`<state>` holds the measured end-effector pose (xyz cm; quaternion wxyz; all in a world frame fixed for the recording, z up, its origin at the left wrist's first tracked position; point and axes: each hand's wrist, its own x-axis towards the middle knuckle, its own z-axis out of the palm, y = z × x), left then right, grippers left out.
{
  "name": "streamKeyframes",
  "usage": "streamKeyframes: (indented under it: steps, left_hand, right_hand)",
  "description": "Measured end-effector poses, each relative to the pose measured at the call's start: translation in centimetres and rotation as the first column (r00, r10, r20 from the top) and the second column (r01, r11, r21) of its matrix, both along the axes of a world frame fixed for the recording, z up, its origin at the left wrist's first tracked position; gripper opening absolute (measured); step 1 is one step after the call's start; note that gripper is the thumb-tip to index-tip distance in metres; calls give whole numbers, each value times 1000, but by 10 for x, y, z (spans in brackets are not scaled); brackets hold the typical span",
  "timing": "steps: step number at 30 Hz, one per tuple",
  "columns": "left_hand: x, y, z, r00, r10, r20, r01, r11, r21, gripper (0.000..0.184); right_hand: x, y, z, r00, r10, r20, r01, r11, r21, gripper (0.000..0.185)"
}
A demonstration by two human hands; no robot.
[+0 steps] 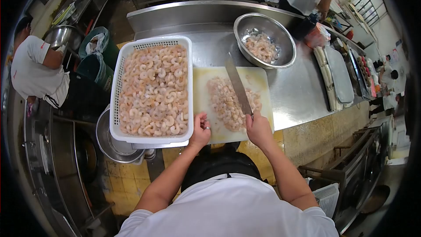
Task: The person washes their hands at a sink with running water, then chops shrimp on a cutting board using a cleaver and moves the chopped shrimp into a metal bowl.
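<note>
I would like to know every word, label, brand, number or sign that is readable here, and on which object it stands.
No text can be read.
White shirt at picture left: small red marks, too small to read.
Sheet on the far wall at picture right: too blurred.
Knife, white basket, steel bowl: no lettering I can make out.

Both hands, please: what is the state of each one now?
Left hand: fingers curled beside the white basket; cannot tell if they grip anything.
Right hand: closed, holding the knife.
</note>
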<state>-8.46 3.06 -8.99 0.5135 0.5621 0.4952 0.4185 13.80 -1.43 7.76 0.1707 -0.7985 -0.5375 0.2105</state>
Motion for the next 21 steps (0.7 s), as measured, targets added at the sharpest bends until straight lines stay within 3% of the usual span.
streamKeyframes:
  steps: [5, 10, 13, 14, 17, 20, 21]
  left_hand:
    - [0, -1, 8, 1000, 0, 2, 0, 1000, 3, 36]
    - [0, -1, 0, 1000, 0, -4, 0, 1000, -19, 37]
    - [-1, 0, 11, 1000, 12, -29, -13, 999, -32, 36]
    - [1, 0, 16, 999, 11, -46, -12, 1000, -28, 36]
    - [0, 0, 14, 1000, 6, -30, -5, 1000, 19, 35]
    - [0, 0, 13, 1000, 11, -16, -11, 1000, 25, 35]
    - [0, 2, 11, 999, 0, -36, 1, 999, 33, 35]
  right_hand:
    - [9, -4, -44, 997, 66, 32, -67, 997, 33, 32]
    - [-4, -21, 8, 997, 31, -66, -31, 999, 10, 29]
    - [-28, -38, 11, 999, -12, -45, 8, 995, -104, 29]
    - [-25, -44, -21, 995, 34, -97, -37, 999, -32, 30]
    - [-25, -36, -39, 999, 25, -29, -24, 1000, 6, 29]
    - [-14, -32, -5, 999, -27, -38, 26, 999, -32, 30]
    - [-7, -32, 5, 998, -41, -41, 42, 999, 32, 31]
